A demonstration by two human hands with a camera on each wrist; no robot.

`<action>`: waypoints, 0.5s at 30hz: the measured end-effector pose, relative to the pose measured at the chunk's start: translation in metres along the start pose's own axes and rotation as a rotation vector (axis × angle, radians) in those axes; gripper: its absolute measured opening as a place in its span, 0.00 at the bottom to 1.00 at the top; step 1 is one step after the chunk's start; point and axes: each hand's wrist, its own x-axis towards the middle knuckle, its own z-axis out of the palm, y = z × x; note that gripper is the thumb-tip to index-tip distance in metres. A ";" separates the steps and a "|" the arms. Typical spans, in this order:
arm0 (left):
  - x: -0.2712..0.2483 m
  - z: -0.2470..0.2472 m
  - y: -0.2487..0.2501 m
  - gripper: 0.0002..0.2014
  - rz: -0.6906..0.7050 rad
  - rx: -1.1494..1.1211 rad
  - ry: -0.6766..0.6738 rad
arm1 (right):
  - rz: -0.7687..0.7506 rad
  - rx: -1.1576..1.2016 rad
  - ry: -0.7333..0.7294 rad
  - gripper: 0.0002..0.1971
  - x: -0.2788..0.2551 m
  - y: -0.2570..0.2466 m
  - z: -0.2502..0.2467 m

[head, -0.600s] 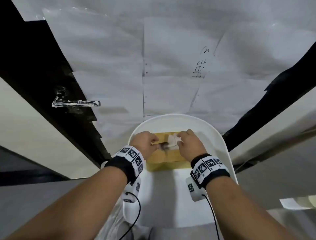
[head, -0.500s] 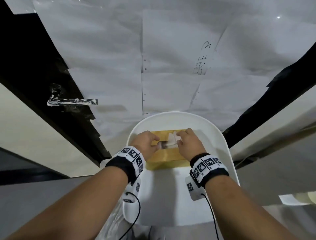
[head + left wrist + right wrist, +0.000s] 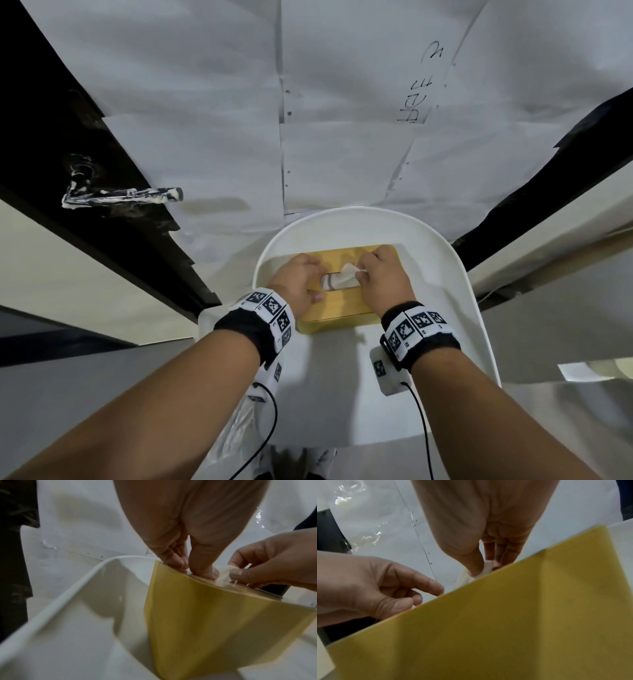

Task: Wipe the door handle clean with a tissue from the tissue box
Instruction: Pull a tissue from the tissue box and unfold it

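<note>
Pinching the tissue point(image 3: 346, 275) higher than before, the right hand point(image 3: 383, 281) lifts while the left hand point(image 3: 298, 281) presses the tissue box point(image 3: 339, 306).

Makeshift test room; paper-covered door point(image 3: 342, 102), smeared door handle point(image 3: 120, 197), white chair point(image 3: 462, 274)

Mustard-yellow cardboard tissue box point(image 3: 342, 305), plain, no print; off-white soft tissue point(image 3: 346, 277) at its slot w/ faint brown stripes. Around box: glossy white plastic tray point(image 3: 455, 284). Up-left of box: dark metal lever door handle point(image 3: 123, 196) smeared w/ white streaks, on black door strip point(image 3: 51, 137). Behind box: white paper sheets point(image 3: 342, 102) w/ black handwriting. Near box: black wristbands point(image 3: 419, 330) w/ b&w square-code tags.
</note>
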 end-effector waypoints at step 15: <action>0.003 -0.002 0.013 0.09 -0.113 -0.581 0.128 | 0.088 0.374 -0.108 0.09 0.012 -0.014 -0.019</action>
